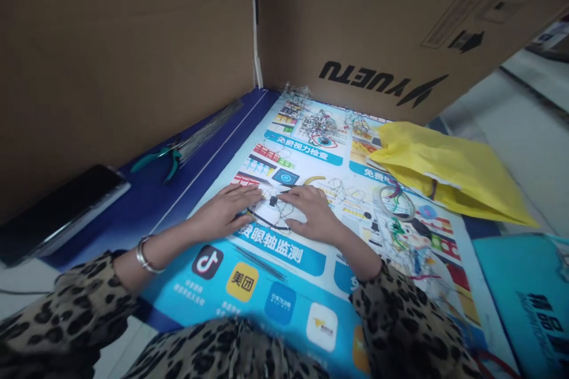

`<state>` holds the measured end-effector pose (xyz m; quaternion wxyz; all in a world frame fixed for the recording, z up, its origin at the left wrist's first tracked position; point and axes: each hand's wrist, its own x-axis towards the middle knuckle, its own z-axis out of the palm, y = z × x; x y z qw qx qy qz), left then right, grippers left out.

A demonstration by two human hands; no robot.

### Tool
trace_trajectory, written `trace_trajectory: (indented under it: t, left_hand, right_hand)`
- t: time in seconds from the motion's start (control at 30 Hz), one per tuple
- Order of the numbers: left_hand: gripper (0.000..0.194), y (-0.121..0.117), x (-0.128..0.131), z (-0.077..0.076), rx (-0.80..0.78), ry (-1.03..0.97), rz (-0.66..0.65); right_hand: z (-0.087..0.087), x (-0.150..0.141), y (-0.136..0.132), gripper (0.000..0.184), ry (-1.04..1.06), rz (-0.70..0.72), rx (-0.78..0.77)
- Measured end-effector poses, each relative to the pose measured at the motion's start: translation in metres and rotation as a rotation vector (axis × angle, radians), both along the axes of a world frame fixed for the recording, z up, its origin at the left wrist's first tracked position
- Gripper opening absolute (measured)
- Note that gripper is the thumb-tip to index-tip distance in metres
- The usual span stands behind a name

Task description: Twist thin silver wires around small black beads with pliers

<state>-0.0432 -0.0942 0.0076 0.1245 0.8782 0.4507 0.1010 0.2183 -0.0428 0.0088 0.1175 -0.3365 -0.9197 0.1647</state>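
Note:
My left hand (226, 211) lies flat on the printed sheet (351, 243), its fingers stretched to the right. Opposite it, my right hand (312, 211) rests with fingers extended toward the left. Between the fingertips is a thin bent wire piece (279, 226), which both hands touch or nearly touch; its shape is partly covered. The fingers are not wrapped round anything I can see. A small black spot (272, 201) shows between the hands, and I cannot tell whether it is printed. Loose thin wires (342, 189) lie beyond my right hand.
Cardboard walls (377, 23) enclose the back and left. Teal-handled pliers (174, 160) lie beside a bundle of straight wires (208, 130). A phone (66, 207) is at left. Tangled wire (320, 124), a tape roll (411, 208), a yellow bag (448, 160) and a teal bag (511, 284) lie around.

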Motion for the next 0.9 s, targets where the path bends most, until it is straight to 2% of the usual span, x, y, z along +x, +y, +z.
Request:
trace_trajectory:
  t: [0.3,0.47,0.9]
  left_hand:
    - [0.045,0.001,0.004,-0.004,0.059,-0.089,0.078]
    - [0.041,0.002,0.002,-0.006,0.079,-0.023,0.096]
    - [0.039,0.000,0.000,-0.006,0.093,-0.004,0.126]
  right_hand:
    - [0.016,-0.015,-0.002,0.055,-0.144,-0.009,0.077]
    - [0.021,-0.015,0.000,0.053,-0.192,0.011,0.066]
    - [0.019,-0.016,0.003,0.061,-0.187,0.066,0.126]
